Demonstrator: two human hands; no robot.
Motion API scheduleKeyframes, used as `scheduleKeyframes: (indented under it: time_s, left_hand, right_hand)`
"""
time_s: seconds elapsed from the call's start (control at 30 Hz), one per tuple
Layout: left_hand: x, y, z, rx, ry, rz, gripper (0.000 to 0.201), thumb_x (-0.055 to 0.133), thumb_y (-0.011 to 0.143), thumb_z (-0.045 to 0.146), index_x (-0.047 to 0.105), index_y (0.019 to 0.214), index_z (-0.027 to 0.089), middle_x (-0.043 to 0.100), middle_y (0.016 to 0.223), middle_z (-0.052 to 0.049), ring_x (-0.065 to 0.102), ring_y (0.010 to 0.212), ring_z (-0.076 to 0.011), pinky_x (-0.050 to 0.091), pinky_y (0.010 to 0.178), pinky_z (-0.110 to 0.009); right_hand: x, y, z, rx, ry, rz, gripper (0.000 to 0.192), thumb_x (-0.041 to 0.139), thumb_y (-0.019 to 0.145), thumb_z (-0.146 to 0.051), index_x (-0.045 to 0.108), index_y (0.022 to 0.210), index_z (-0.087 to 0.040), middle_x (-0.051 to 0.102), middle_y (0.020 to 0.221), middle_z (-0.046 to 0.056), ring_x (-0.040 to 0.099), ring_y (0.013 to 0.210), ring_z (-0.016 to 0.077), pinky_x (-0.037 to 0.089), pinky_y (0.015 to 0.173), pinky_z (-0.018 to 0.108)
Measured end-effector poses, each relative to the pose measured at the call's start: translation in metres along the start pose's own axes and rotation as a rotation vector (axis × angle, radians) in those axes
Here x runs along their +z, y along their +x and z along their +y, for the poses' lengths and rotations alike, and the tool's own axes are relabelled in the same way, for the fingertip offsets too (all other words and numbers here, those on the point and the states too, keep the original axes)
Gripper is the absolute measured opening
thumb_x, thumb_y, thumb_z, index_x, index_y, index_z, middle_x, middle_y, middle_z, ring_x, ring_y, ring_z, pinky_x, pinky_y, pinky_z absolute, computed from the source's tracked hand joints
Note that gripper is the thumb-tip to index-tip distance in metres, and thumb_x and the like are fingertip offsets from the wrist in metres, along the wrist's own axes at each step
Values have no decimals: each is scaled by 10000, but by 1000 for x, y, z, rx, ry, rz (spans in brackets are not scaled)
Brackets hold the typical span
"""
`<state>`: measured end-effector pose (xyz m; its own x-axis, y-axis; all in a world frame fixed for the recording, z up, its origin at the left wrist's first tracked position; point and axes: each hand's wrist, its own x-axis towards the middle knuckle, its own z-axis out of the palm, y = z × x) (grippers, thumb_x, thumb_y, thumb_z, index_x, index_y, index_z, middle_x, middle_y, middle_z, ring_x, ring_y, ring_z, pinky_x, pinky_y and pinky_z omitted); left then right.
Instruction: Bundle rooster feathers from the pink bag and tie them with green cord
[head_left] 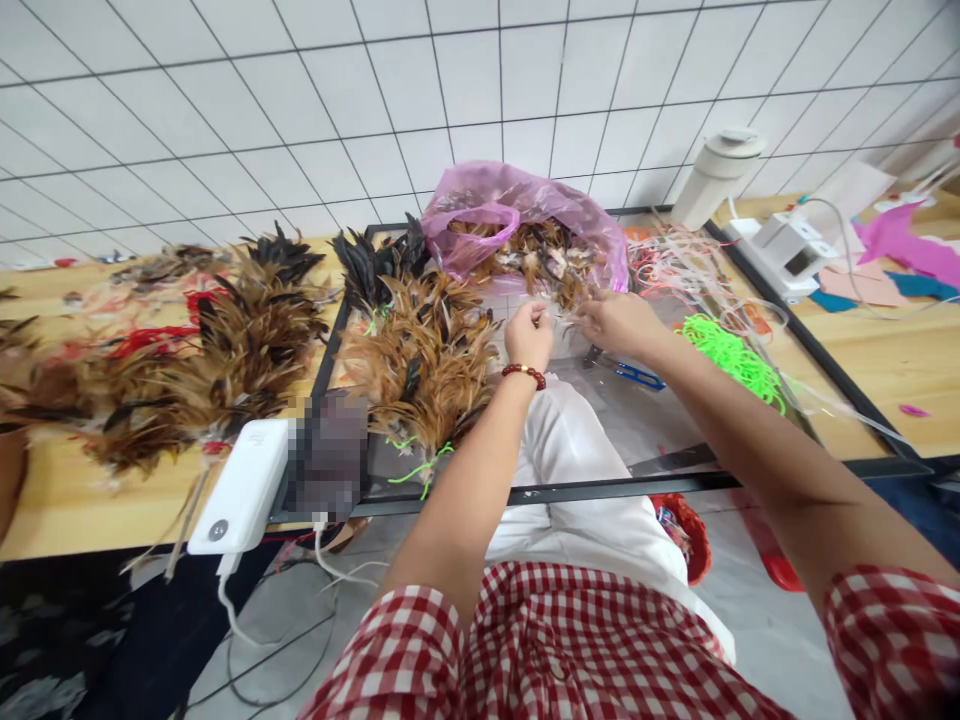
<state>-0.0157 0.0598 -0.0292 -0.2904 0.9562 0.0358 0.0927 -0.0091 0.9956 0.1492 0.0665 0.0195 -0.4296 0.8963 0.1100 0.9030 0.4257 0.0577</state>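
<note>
Head view: small loose feathers (564,312) at frame center, pinched between fingertips of left hand (529,335) and right hand (616,320), just below pink bag (517,225) of feathers. Likely feather-light, soft, easily bent; grip by quills. Tied feather bundles (420,355) at left, green cord (731,355) at right.

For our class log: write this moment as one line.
left hand: pinching feathers | right hand: on same feathers | behind: pink bag

Glossy plastic bag (517,205), fluffy feathers (420,350)
</note>
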Motion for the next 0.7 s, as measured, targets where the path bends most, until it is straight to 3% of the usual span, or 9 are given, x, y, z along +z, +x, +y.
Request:
scheduleKeyframes:
  time_s: [0.13, 0.2, 0.27, 0.33, 0.4, 0.47, 0.6, 0.7]
  left_hand:
    - [-1, -5, 4, 30, 42, -8, 168, 663, 798, 70, 708, 864, 218, 723, 814, -13, 689, 850, -173, 506, 942, -306]
    - [1, -8, 3, 48, 36, -28, 175, 660, 799, 62, 715, 858, 217, 733, 836, -19, 691, 862, -175, 510, 947, -308]
    - [6, -11, 0, 61, -4, -67, 174, 656, 809, 66, 722, 865, 216, 747, 878, -25, 690, 864, -168, 522, 935, -306]
    - [12, -14, -1, 58, -70, -104, 166, 658, 816, 76, 729, 875, 214, 756, 910, -27, 686, 845, -155, 539, 895, -293]
    - [16, -19, 1, 19, -131, -131, 148, 659, 827, 86, 732, 879, 204, 758, 913, -29, 673, 777, -137, 549, 817, -271]
    - [18, -24, 8, -62, -180, -172, 129, 651, 846, 96, 730, 896, 184, 761, 904, -32, 645, 677, -109, 538, 722, -244]
    - [17, -30, 21, -225, -278, -271, 166, 675, 850, 120, 721, 1004, 162, 771, 908, -29, 617, 573, -66, 484, 592, -191]
    - [14, -30, 24, -238, -303, -263, 263, 725, 826, 152, 702, 1087, 166, 769, 953, -29, 629, 593, -57, 460, 562, -165]
  right_hand:
    - [15, 15, -3, 34, 39, 36, 199, 562, 877, -193, 757, 886, -157, 764, 1026, 192, 709, 865, 299, 456, 691, 374]
    - [21, 19, 0, 72, 166, 112, 152, 581, 861, -213, 726, 854, -169, 755, 957, 164, 680, 802, 264, 436, 661, 354]
    - [25, 19, 2, 124, 470, 215, 117, 612, 849, -279, 680, 810, -192, 717, 821, 102, 620, 709, 214, 419, 623, 327]
    - [26, 17, 3, 183, 903, 280, 203, 651, 838, -401, 626, 767, -212, 628, 679, 31, 529, 608, 162, 396, 578, 298]
    - [24, 14, 2, 224, 1281, 277, 318, 711, 788, -512, 594, 745, -219, 548, 612, -12, 454, 549, 126, 362, 543, 275]
    - [22, 11, -1, 235, 1488, 253, 380, 779, 718, -544, 587, 731, -217, 514, 599, -28, 424, 533, 106, 334, 530, 265]
    - [19, 9, -7, 213, 1561, 266, 393, 817, 706, -531, 584, 723, -214, 479, 598, -42, 408, 536, 96, 330, 536, 263]
    - [18, 8, -11, 205, 1568, 247, 400, 816, 716, -544, 589, 723, -215, 482, 598, -43, 407, 543, 97, 329, 545, 264]
